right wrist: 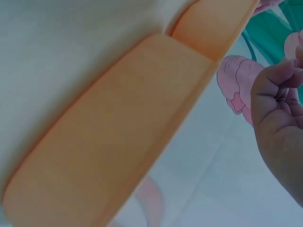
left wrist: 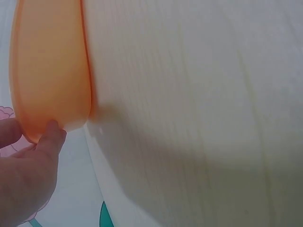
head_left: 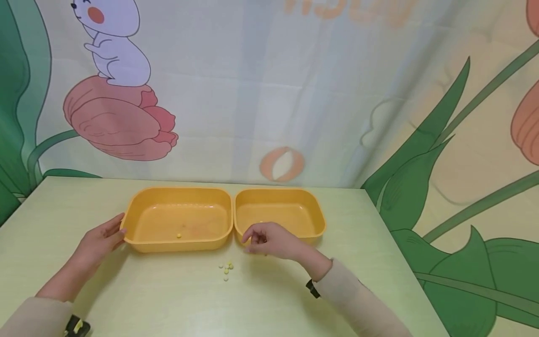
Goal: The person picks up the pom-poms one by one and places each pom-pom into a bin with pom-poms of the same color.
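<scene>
The left hand (head_left: 98, 241) rests straight fingers against the left tray's (head_left: 139, 210) nine o'clock rim, seemingly steadying it. The right hand (head_left: 271, 239) hovers over the right tray's (head_left: 313, 213) near wall, fingertips curled together; whether they pinch anything, I cannot tell. The small yellow beads (head_left: 226, 269) lie on the table (head_left: 50, 210) at its seven o'clock, near but apart.

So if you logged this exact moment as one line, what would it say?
left hand: touching left tray end | right hand: fingers curled at right tray front rim, contents unclear | small beads: on table
</scene>
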`<state>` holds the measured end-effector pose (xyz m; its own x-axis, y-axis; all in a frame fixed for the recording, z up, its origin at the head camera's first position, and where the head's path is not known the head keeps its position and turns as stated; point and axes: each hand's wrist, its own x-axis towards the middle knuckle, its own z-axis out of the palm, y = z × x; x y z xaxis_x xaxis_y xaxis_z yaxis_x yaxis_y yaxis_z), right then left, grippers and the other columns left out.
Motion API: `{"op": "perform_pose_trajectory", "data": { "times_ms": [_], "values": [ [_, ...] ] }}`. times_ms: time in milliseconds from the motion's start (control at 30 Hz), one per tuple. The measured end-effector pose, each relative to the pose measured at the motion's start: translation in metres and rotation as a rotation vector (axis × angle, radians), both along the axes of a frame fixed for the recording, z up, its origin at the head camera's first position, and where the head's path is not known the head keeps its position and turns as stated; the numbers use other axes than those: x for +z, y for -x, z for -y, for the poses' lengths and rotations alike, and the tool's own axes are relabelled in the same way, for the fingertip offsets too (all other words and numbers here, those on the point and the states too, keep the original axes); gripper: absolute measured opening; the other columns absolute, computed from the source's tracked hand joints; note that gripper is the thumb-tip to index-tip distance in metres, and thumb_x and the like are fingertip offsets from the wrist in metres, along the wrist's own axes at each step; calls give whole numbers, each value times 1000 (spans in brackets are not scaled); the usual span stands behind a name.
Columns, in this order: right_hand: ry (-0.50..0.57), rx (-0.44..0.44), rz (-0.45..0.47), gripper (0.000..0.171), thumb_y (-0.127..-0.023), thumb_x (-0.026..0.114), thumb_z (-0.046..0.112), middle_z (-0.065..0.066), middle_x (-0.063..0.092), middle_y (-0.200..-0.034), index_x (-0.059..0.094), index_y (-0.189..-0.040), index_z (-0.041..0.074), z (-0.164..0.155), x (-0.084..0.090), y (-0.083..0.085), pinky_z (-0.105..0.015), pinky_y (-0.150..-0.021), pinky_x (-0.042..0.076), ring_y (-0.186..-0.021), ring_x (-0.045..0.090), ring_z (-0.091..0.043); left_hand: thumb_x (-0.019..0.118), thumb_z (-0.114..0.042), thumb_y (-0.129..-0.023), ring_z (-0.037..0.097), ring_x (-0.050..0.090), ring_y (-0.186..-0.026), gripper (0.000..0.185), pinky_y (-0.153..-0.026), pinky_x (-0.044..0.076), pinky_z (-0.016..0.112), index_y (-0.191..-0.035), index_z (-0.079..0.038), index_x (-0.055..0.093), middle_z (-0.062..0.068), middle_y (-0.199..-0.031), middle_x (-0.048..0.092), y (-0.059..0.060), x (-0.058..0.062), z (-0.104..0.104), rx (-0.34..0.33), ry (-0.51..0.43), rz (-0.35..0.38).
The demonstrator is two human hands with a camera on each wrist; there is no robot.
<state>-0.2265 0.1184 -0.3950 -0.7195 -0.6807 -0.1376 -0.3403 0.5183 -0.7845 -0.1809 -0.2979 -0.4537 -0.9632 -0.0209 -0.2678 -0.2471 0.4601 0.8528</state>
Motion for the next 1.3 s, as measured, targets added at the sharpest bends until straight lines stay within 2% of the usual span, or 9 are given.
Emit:
{"op": "perform_pose_trajectory", "data": {
  "times_ms": [400,567,667,900,933,1033,1133,1167,1300],
  "values": [
    [-20,15,103,24,-94,73,10,6,54,-72,69,-113,-4,14,-27,-12,-14,-53,41,-59,46,-5,36,-23,-113,51,27,-149,64,-103,50,29,-161,1,3,36,-164,15,-2,1,-1,8,-4,3],
    [-72,33,87,17,-93,74,9,6,55,-70,71,-108,0,21,-39,-16,-14,-52,43,-58,47,-5,36,-22,-112,50,28,-149,64,-101,52,26,-161,2,3,36,-164,15,-2,0,0,9,-6,-4],
    [-107,31,74,13,-92,75,9,7,55,-69,73,-104,4,26,-45,-18,-14,-51,44,-57,47,-4,38,-23,-112,45,35,-149,64,-99,54,21,-161,2,5,36,-163,17,-2,-2,1,5,9,-12],
    [-156,4,66,9,-89,76,5,8,53,-66,73,-98,5,35,-53,-22,-13,-50,38,-57,44,-4,39,-22,-112,44,35,-149,65,-99,54,21,-161,1,4,36,-164,16,-2,-3,2,8,-9,-10],
    [-156,-1,72,8,-89,76,5,8,53,-65,73,-97,5,36,-54,-23,-13,-50,37,-56,44,-4,39,-22,-112,39,42,-147,65,-99,54,20,-162,1,5,36,-163,17,-2,-3,2,8,0,-11],
    [-171,-4,67,7,-89,76,5,9,52,-63,73,-95,6,39,-59,-22,-13,-49,36,-53,43,-4,39,-23,-112,37,44,-146,65,-99,54,21,-162,1,5,36,-163,17,-1,-3,2,7,2,-15],
    [-185,1,57,6,-88,77,5,9,51,-63,73,-93,6,41,-63,-21,-13,-50,35,-53,42,-3,38,-24,-112,44,37,-148,65,-97,55,17,-162,1,5,35,-164,17,-1,-3,2,8,-10,-16],
    [-190,6,52,6,-88,77,5,9,50,-63,73,-93,6,42,-64,-21,-12,-50,34,-54,42,-3,38,-24,-112,48,31,-149,65,-96,56,15,-162,1,5,35,-164,16,-1,-3,2,9,-14,-16],
    [-204,22,43,6,-88,77,5,9,50,-64,72,-91,6,44,-67,-22,-12,-51,34,-54,42,-2,38,-24,-112,49,28,-149,64,-91,56,8,-161,2,5,36,-164,17,-1,-3,1,2,-14,-17]
  ]
}}
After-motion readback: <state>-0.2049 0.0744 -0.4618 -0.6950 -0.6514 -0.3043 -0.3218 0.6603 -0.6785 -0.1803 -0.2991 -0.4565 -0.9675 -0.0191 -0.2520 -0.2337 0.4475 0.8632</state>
